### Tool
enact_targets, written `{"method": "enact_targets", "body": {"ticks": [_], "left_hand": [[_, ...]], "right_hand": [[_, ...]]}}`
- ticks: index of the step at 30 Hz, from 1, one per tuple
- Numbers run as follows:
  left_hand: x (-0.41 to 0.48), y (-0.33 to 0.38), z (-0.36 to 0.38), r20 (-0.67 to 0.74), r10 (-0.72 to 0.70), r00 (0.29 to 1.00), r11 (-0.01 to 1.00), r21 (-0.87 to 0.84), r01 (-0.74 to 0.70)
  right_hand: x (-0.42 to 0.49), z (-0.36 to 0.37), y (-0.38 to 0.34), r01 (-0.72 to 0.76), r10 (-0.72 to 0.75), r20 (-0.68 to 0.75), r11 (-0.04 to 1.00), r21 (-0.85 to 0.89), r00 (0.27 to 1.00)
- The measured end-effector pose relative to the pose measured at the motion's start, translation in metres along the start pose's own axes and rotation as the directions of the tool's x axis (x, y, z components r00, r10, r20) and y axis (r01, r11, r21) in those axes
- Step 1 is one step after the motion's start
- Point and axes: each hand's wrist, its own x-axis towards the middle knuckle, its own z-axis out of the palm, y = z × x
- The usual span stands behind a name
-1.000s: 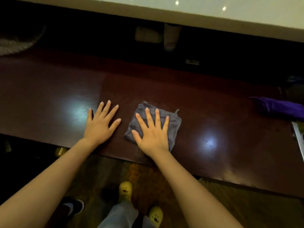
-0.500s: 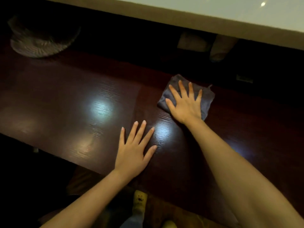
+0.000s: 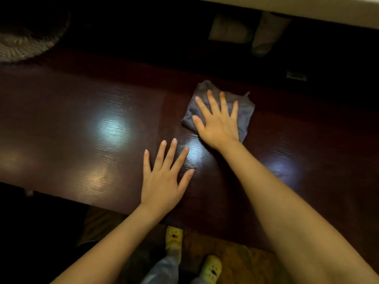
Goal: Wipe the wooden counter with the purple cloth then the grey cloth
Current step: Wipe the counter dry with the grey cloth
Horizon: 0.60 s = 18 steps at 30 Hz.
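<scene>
**Grey cloth at work on the far side of the table**

Head view: the right hand (image 3: 218, 121) lies flat, fingers spread, pressed down on the grey cloth (image 3: 244, 113), which sits folded in a rough square toward the far edge of the dark wooden table (image 3: 82, 111). The cloth shows around the fingertips and along the hand's right side, with one small corner sticking up at its far right. The left hand (image 3: 164, 177) is also spread, palm down, directly on the bare wood nearer the person, just beside the right forearm and holding nothing; it looks like a brace. The purple cloth is not in view. Below the near edge, yellow shoes (image 3: 174, 236) stand on the floor.

Since the grey cloth is the one under the palm, this reads as the second step of the task. The next move likely calls for steady downward pressure while sliding the cloth over the parts not yet covered, keeping it flat so it does not bunch.
</scene>
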Motion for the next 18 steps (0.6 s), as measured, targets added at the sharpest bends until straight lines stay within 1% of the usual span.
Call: {"method": "enact_targets", "body": {"ticks": [4, 6, 12, 15, 18], "left_hand": [[-0.001, -0.008, -0.003, 0.021, 0.040, 0.999, 0.999, -0.022, -0.040], [-0.006, -0.022, -0.006, 0.031, 0.056, 0.998, 0.998, -0.002, -0.056], [-0.028, -0.073, -0.017, 0.061, -0.028, 0.998, 0.999, 0.048, 0.026], [-0.033, -0.084, -0.018, 0.049, -0.053, 0.997, 0.998, 0.024, 0.052], [-0.033, -0.084, -0.016, 0.034, -0.050, 0.998, 0.999, 0.018, 0.049]], "right_hand": [[-0.045, 0.000, -0.012, 0.037, -0.037, 0.042, 0.999, 0.001, 0.998], [-0.070, 0.001, -0.020, 0.045, -0.046, 0.045, 0.999, 0.016, 0.998], [-0.146, 0.008, -0.063, 0.067, -0.067, 0.035, 0.998, 0.021, 0.997], [-0.153, 0.009, -0.069, 0.081, -0.081, 0.035, 0.997, 0.007, 0.996], [-0.132, 0.007, -0.069, 0.150, -0.150, 0.062, 0.989, 0.010, 0.987]]}}
